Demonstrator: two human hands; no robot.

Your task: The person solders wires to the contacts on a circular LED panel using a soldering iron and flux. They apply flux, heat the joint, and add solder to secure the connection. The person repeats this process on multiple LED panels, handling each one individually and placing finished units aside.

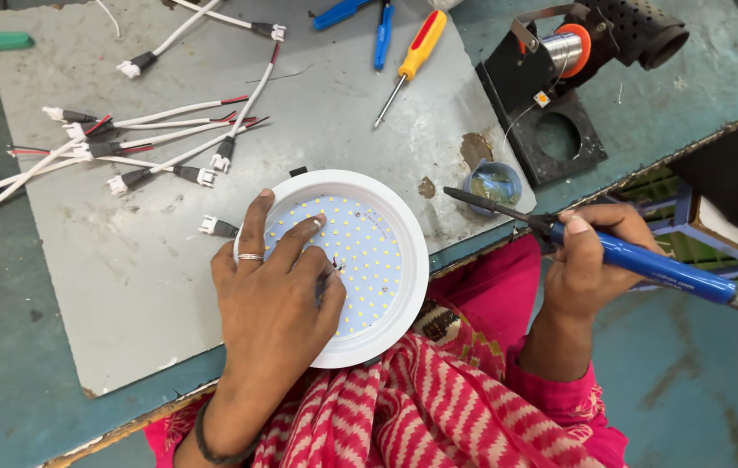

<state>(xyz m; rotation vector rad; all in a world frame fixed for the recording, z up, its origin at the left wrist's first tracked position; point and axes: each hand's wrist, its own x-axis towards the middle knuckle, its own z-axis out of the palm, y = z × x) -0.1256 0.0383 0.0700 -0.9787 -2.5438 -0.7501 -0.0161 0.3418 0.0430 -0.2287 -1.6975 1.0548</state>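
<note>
**Hot tip near your fingers**

Your left hand [272,295] lies flat and spread on the round lamp [347,264], fingers pressing its LED board [360,251]; it grips nothing, only pins the lamp down. The lamp sits on the grey mat [126,260] at the near edge of the bench [707,78], partly overhanging your lap. Your right hand [590,260] is closed round the blue soldering iron [637,260], its dark tip over the small pot [493,184].

Risks, as I judge them: your left fingertips sit right on the board, so bringing the tip in could burn them. The lamp overhangs the edge; ease your pressure and it may tip onto your scarf [438,407]. The loose wire leads [126,143] lie close enough to snag.

Containers: the small pot holds something glossy, probably flux, though I cannot tell. The lamp's white rim holds the LED board.
</note>
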